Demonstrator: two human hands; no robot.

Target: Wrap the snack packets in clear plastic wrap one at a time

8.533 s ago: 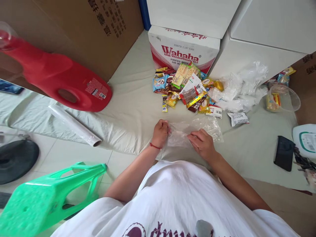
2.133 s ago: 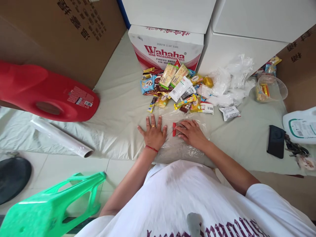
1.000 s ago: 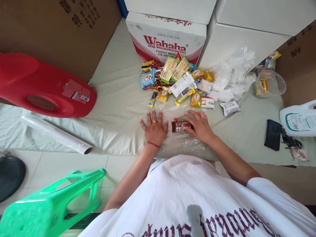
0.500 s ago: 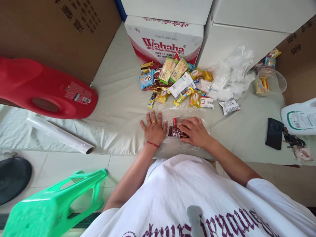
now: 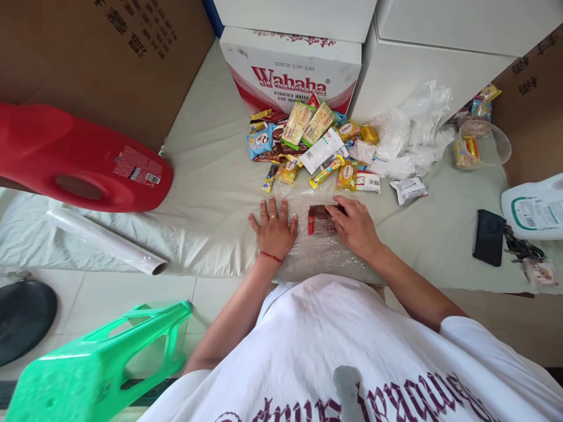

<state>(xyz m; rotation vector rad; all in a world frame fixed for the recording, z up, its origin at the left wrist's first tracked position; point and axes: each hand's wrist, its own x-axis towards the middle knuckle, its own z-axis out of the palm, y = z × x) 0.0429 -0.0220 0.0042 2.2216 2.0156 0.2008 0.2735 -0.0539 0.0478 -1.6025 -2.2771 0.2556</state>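
My left hand (image 5: 277,230) lies flat on clear plastic film (image 5: 303,258) at the front of the covered table, its fingers spread. To its right is a dark brown snack packet (image 5: 320,220) with a red left end, resting on the film. My right hand (image 5: 355,228) curls over the packet's right end, with its fingertips on the brown wrapper. That end is hidden under the hand. Behind both hands lies a pile of wrapped snacks (image 5: 323,149) in yellow, blue, white and brown wrappers.
A Wahaba-lettered carton (image 5: 290,73) backs the pile. Crumpled clear plastic (image 5: 409,135) and a clear tub (image 5: 486,143) lie to the right, near a black phone (image 5: 489,237) and white bottle (image 5: 534,208). Leftward are a red jug (image 5: 88,158), a film roll (image 5: 105,241) and a green stool (image 5: 101,357).
My right hand has shifted slightly right, off the packet's middle. The cocoa-lettered side no longer shows; a plain brown face with a red end shows instead. My left hand has stayed put.
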